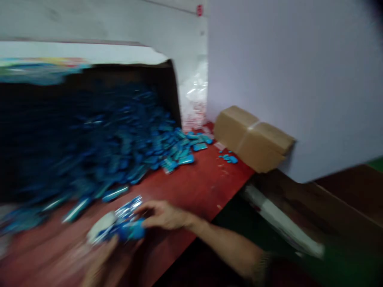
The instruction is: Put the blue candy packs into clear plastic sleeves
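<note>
"What's between your hands?"

"A packet (129, 223): crinkled, shiny clear film and blue stuff, over the near part of the red worktop (179, 191), inward from its right edge. Something pale and rounded (102, 226) sits against its left side."

"And your fingers?"

"My right hand (164, 214) pinches the packet's right end between thumb and fingers. My left hand (103, 255) is at its lower edge, too blurred to tell whether it grips."

"What's around?"

"Glossy, oblong blue pieces (134, 147) spill in a heap from a dark-mouthed box (119, 54) along the worktop's far side. A blocky cardboard carton (235, 133), banded in white, sits at the far right corner, near small blue bits (229, 158)."
</note>
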### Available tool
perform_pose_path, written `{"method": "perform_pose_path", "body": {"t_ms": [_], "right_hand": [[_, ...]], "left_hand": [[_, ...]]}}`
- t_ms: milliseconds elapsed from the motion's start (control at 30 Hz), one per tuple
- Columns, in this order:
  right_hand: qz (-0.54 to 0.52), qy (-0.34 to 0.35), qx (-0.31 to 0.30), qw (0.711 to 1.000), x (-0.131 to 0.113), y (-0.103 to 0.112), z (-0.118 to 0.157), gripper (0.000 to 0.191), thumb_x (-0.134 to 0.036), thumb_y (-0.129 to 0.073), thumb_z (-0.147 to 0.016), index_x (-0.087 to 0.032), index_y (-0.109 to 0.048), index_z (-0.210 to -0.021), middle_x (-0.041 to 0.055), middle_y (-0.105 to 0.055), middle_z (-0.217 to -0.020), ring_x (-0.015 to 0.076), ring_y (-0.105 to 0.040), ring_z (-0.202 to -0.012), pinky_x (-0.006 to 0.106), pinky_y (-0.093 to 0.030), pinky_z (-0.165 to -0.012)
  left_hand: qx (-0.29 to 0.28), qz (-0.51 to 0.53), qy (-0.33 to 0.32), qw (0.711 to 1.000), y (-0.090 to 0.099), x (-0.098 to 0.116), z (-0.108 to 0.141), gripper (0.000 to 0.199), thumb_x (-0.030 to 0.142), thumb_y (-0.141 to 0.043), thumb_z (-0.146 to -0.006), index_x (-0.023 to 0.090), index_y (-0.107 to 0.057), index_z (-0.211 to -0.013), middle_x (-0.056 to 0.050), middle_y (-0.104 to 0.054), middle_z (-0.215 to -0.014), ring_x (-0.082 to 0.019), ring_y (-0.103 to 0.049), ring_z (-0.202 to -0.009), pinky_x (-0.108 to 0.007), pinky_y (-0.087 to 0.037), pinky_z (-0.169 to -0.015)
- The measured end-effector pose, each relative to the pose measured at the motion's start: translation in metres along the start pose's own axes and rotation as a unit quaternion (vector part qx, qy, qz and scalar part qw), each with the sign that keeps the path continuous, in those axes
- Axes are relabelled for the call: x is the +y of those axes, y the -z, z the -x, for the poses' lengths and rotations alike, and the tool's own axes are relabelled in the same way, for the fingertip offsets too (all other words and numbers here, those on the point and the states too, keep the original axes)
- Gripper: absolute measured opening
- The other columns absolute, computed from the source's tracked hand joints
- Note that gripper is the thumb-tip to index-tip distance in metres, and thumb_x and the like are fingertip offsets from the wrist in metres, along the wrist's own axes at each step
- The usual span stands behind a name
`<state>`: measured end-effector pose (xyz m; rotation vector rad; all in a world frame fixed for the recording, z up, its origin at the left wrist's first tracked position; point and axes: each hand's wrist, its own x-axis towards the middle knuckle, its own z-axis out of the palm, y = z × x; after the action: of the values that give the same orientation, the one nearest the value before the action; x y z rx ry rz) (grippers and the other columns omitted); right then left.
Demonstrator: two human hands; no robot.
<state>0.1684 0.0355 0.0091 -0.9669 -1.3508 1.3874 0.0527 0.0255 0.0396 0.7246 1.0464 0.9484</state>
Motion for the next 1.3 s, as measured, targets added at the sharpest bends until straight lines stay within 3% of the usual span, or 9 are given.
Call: {"method": "perform_pose_path", "body": {"t_ms": [100, 200, 367, 467, 567, 700, 833, 1033, 1300], "right_hand": [[0.050, 0.006, 0.057, 0.997, 0.001, -0.005, 0.013, 0.025, -0.014, -0.049, -0.077, -0.019, -0.053, -0.101, 0.0020, -0.056, -0.095, 0.0129, -0.054, -0.089, 0.027, -0.044, -0.080], [0.141, 0.058, 0.085, 0.985, 0.001, -0.011, 0.026, 0.026, -0.012, -0.043, -0.078, -0.020, -0.055, -0.099, 0.0042, -0.054, -0.099, 0.0147, -0.050, -0.096, 0.031, -0.038, -0.088], [0.071, -0.060, 0.094, 0.991, 0.008, -0.015, 0.028, 0.022, -0.014, -0.048, -0.073, -0.017, -0.052, -0.094, 0.0024, -0.058, -0.085, 0.0133, -0.057, -0.076, 0.026, -0.047, -0.069], [0.140, -0.008, 0.099, 0.985, 0.002, -0.019, 0.028, 0.024, -0.013, -0.047, -0.074, -0.020, -0.053, -0.097, 0.0027, -0.056, -0.092, 0.0145, -0.054, -0.086, 0.029, -0.043, -0.079], [0.085, 0.011, 0.085, 0.993, 0.001, -0.021, 0.028, 0.029, -0.014, -0.049, -0.074, -0.022, -0.051, -0.102, 0.0027, -0.054, -0.093, 0.0143, -0.052, -0.087, 0.029, -0.042, -0.081], [-0.074, -0.055, 0.050, 0.994, 0.012, -0.014, 0.025, 0.044, -0.015, -0.056, -0.067, -0.021, -0.045, -0.109, 0.0010, -0.052, -0.089, 0.0121, -0.052, -0.080, 0.026, -0.044, -0.074], [-0.053, -0.079, -0.009, 0.995, 0.009, -0.006, 0.024, 0.057, -0.011, -0.061, -0.062, -0.025, -0.044, -0.115, -0.0005, -0.050, -0.095, 0.0124, -0.050, -0.086, 0.028, -0.041, -0.081], [0.066, -0.051, -0.018, 0.996, -0.011, 0.001, 0.026, 0.068, -0.010, -0.066, -0.057, -0.031, -0.044, -0.118, -0.0005, -0.047, -0.106, 0.0158, -0.046, -0.100, 0.032, -0.037, -0.089], [-0.068, -0.093, -0.084, 0.990, 0.000, -0.007, 0.027, 0.067, -0.019, -0.067, -0.060, -0.031, -0.042, -0.121, -0.0008, -0.055, -0.104, 0.0125, -0.053, -0.080, 0.024, -0.045, -0.069]], "left_hand": [[0.040, 0.009, 0.013, 0.999, 0.025, -0.005, -0.007, 0.021, 0.025, -0.065, -0.064, 0.018, -0.060, -0.083, -0.004, -0.066, -0.085, -0.022, -0.060, -0.080, -0.036, -0.049, -0.070], [-0.007, 0.101, 0.057, 0.993, 0.042, -0.011, -0.009, 0.019, 0.023, -0.063, -0.066, 0.015, -0.059, -0.084, -0.004, -0.067, -0.081, -0.018, -0.061, -0.077, -0.032, -0.048, -0.072], [-0.028, 0.106, 0.097, 0.989, 0.043, -0.011, -0.004, 0.018, 0.028, -0.061, -0.069, 0.013, -0.060, -0.079, -0.006, -0.067, -0.076, -0.017, -0.062, -0.072, -0.030, -0.046, -0.073], [-0.016, 0.107, 0.095, 0.990, 0.043, -0.010, -0.004, 0.018, 0.028, -0.061, -0.069, 0.013, -0.061, -0.079, -0.005, -0.067, -0.073, -0.016, -0.061, -0.071, -0.030, -0.046, -0.073], [-0.042, 0.131, 0.101, 0.985, 0.049, -0.011, -0.003, 0.017, 0.028, -0.061, -0.069, 0.013, -0.062, -0.078, -0.006, -0.067, -0.076, -0.017, -0.061, -0.073, -0.031, -0.045, -0.076], [-0.112, 0.159, 0.108, 0.975, 0.056, -0.012, -0.001, 0.021, 0.028, -0.062, -0.068, 0.015, -0.062, -0.084, -0.008, -0.066, -0.089, -0.022, -0.058, -0.088, -0.037, -0.041, -0.083], [-0.172, 0.148, 0.113, 0.967, 0.057, -0.007, 0.000, 0.026, 0.027, -0.063, -0.067, 0.013, -0.062, -0.089, -0.010, -0.065, -0.093, -0.025, -0.055, -0.096, -0.039, -0.039, -0.086], [-0.215, 0.122, 0.140, 0.959, 0.058, -0.004, 0.002, 0.027, 0.026, -0.065, -0.063, 0.011, -0.063, -0.086, -0.013, -0.065, -0.091, -0.027, -0.055, -0.096, -0.039, -0.038, -0.085], [-0.206, 0.160, 0.137, 0.956, 0.056, -0.019, 0.003, 0.028, 0.030, -0.067, -0.062, 0.012, -0.065, -0.084, -0.009, -0.067, -0.080, -0.024, -0.059, -0.087, -0.036, -0.040, -0.084]]}}
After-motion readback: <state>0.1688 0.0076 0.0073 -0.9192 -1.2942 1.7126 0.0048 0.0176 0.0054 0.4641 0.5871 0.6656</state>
